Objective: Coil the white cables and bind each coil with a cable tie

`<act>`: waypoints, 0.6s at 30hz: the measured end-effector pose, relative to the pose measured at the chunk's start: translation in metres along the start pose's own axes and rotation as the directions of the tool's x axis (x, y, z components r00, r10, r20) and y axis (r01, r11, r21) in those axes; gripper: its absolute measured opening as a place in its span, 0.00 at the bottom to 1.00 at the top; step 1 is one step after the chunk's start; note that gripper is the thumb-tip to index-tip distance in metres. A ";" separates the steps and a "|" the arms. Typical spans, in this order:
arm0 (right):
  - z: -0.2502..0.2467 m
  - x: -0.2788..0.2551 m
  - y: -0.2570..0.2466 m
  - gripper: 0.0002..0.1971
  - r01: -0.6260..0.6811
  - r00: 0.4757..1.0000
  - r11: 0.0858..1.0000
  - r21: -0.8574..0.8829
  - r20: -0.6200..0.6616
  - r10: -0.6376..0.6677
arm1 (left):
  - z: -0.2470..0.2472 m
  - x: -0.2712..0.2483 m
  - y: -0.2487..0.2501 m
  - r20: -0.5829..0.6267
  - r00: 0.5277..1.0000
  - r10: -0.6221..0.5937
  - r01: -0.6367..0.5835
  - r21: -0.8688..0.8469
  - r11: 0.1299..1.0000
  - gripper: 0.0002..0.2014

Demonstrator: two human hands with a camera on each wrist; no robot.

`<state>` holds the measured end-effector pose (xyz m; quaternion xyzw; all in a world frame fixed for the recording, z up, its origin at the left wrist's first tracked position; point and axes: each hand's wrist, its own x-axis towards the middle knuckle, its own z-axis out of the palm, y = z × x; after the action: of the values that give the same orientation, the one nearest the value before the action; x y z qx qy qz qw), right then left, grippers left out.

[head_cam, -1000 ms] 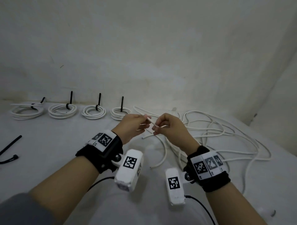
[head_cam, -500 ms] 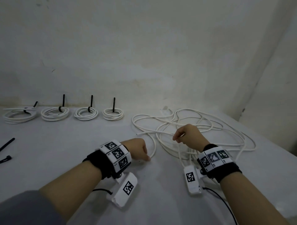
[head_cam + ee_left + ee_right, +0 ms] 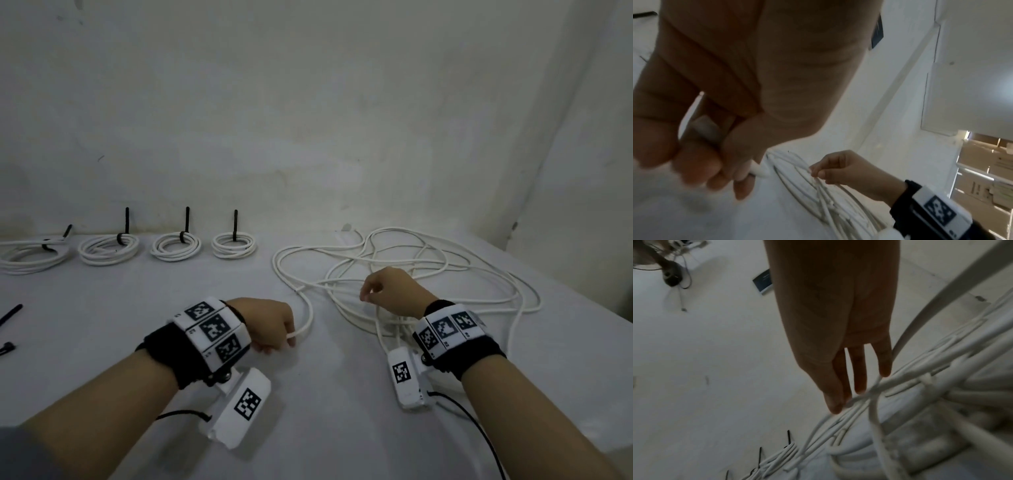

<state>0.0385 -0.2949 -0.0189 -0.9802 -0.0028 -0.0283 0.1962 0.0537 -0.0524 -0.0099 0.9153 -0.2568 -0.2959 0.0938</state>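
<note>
Gripping one end of the loose cable (image 3: 310,318), the left hand (image 3: 270,323) is seen low over the tabletop (image 3: 325,428), near its middle, fingers curled round the white strand. The left wrist view confirms it: the cable end (image 3: 710,129) is wrapped inside the closed fingers (image 3: 694,164), a detail hidden by the knuckles from the head camera. The right hand (image 3: 390,291) is held just over the tangle toward the right edge. From the head, its thumb and forefinger appear pinched on a strand; the left wrist view shows the same pinch (image 3: 840,167) from the side, fingertips closed on a cable of the heap. In the right wrist view, the fingers (image 3: 860,369) are shown pointing down, tips touching the strands, though the pinch itself cannot be made out there. Along the far edge, four coils (image 3: 176,245) are lined up, each bound with a black tie (image 3: 186,222) whose tail stands up; their ties (image 3: 788,437) are caught dimly in the right wrist view too. Two spare ties (image 3: 10,317) are left lying at the left edge, seen by the head camera only.
</note>
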 end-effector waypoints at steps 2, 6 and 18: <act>0.001 -0.005 -0.017 0.05 0.120 0.993 0.992 0.024 0.002 -0.120 | -0.004 -0.012 -0.009 0.009 1.000 -0.016 0.017 -0.086 0.996 0.12; 0.019 -0.004 -0.058 0.22 0.343 0.928 0.938 0.051 0.137 -0.347 | -0.012 -0.036 -0.025 -0.054 0.999 0.001 -0.014 -0.241 0.970 0.12; 0.025 0.008 -0.150 0.11 0.617 0.785 0.785 -0.059 -0.024 -0.619 | -0.018 -0.092 -0.051 -0.483 0.873 0.064 -0.154 -0.148 0.977 0.13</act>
<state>0.0452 -0.1474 0.0163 -0.9288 -0.3187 -0.1115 0.1527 0.0214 0.0397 0.0341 0.9314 -0.2492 -0.0785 0.2534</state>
